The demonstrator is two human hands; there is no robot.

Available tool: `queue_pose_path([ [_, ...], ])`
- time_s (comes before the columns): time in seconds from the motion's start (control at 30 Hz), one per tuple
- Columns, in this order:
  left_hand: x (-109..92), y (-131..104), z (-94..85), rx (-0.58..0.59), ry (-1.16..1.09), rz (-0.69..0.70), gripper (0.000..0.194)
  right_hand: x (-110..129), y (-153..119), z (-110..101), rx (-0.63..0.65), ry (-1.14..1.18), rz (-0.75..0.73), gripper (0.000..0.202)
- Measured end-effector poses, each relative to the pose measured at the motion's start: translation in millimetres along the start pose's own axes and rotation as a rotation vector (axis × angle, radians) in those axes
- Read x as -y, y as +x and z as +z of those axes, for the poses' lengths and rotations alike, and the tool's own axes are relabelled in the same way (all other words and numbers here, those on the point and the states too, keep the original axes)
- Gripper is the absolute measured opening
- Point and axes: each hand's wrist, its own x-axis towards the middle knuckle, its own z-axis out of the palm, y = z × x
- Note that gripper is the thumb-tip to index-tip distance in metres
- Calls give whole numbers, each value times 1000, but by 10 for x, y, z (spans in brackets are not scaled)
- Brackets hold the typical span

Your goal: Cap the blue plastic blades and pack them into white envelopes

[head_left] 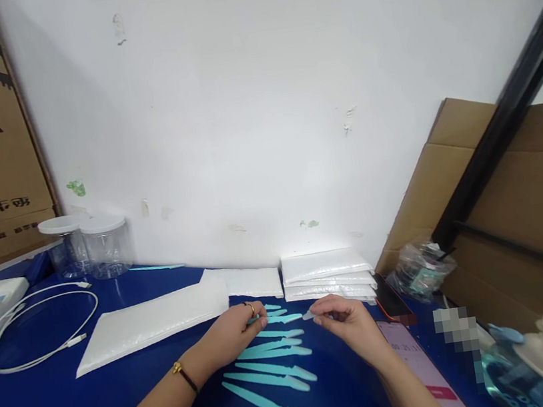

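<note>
Teal razor (290,318), pinched in the left hand (236,330); long axis held crosswise, tip pointed towards the right hand (343,321); clear cap (308,315), clamped between the latter's fingertips, just beside that tip.

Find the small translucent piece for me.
In the head view, the translucent piece is low, just right of centre, pinched in the right hand, near a teal razor's tip.

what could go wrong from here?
1. The small translucent piece could slip: the right hand only pinches it.
2. The left hand, holding a turquoise tool, might nudge the loose tools spread close by.
3. The right forearm could bump the phone beside it.
</note>
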Motion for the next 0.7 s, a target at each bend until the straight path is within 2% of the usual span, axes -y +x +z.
queue_pose_path([
  [0.2, -28, -7, -3, 16, -5, 25, 28, 16, -6, 60, 28, 26, -7, 11],
  [0.33, -72, -24, 32, 40, -23, 38, 30, 66, -38, 202, 81, 83, 8, 10],
  [0.43, -70, -33, 68, 66, -53, 22, 29, 104, -46, 217, 145, 74, 7, 11],
  [0.53, -54, -38, 88, 69, -51, 12, 27, 78, -15, 66, 161, -16, 0, 20],
  [0.63, -53, -45, 99, 76, -8, -6, 28, -35, 31, -173, 1, -228, 28, 17],
  [0.7, -58, -47, 110, 97, 16, -1, 29, -134, 49, -302, -51, -398, 68, 14],
])
